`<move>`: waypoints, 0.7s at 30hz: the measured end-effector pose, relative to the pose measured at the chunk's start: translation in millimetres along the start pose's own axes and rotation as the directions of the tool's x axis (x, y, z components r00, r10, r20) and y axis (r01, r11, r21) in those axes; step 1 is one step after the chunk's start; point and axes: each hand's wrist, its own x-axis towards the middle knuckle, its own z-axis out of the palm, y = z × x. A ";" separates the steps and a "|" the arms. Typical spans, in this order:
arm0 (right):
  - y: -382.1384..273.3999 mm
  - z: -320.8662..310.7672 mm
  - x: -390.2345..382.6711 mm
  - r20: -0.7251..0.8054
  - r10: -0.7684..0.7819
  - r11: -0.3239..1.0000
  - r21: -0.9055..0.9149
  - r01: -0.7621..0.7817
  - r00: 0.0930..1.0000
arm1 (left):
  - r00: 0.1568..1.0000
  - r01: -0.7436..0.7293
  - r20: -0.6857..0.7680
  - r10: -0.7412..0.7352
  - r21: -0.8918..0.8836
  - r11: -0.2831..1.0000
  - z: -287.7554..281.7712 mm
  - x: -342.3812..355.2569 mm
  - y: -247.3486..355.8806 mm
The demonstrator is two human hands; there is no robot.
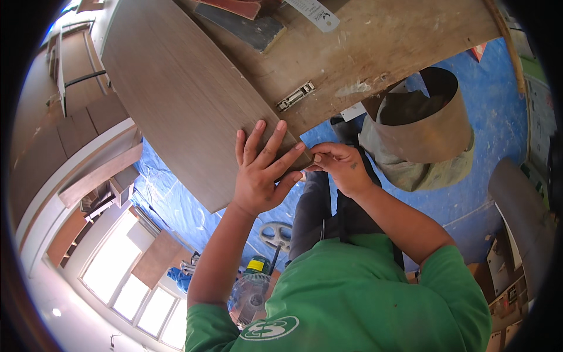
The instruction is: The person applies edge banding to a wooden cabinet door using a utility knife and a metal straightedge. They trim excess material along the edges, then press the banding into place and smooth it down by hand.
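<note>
A long brown wood-grain panel (182,88) lies slanted on a worn wooden worktop (381,53), its near end jutting past the edge. My left hand (258,176) rests on the panel close to its near right corner, fingers spread over the top face and thumb at the end edge. At that same corner, my right hand (347,170) has its thumb and fingertips pinched together against the panel's edge. Whatever sits between those fingertips is too small or hidden to make out. A metal cabinet hinge (296,96) lies on the worktop beside the panel.
Beyond the panel lie a dark flat block (243,26), a reddish piece (236,7) and a metal ruler (315,13). A round brown bin (425,138) with greenish cloth around it stands on blue sheeting (487,100) at right. A fan (249,298) is by my left arm.
</note>
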 end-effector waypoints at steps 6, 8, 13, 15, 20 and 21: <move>4.7 -1.1 0.3 -0.019 -0.028 0.999 -0.022 0.028 0.999 | 1.000 -0.004 -0.008 0.004 -0.026 1.000 1.1 0.4 -3.1; 5.1 0.3 -0.3 -0.039 -0.038 0.999 -0.030 0.037 0.999 | 1.000 0.000 -0.012 0.000 -0.022 1.000 1.0 0.7 -2.9; 8.9 -1.9 0.4 -0.040 -0.064 0.997 -0.043 0.062 0.997 | 1.000 0.000 -0.026 0.000 -0.024 1.000 0.8 0.6 -3.5; 10.1 -2.2 0.7 -0.042 -0.065 0.997 -0.046 0.063 0.997 | 1.000 0.003 -0.028 -0.004 -0.025 1.000 1.0 0.3 -3.9; 9.2 -5.7 -0.3 -0.014 -0.082 0.995 -0.063 0.081 0.997 | 0.997 0.023 -0.067 -0.026 -0.046 0.999 2.5 -0.2 -3.5; 7.5 -4.9 -0.3 -0.007 -0.088 0.993 -0.078 0.087 0.996 | 0.997 0.023 -0.071 -0.026 -0.045 0.999 3.2 -0.4 -3.8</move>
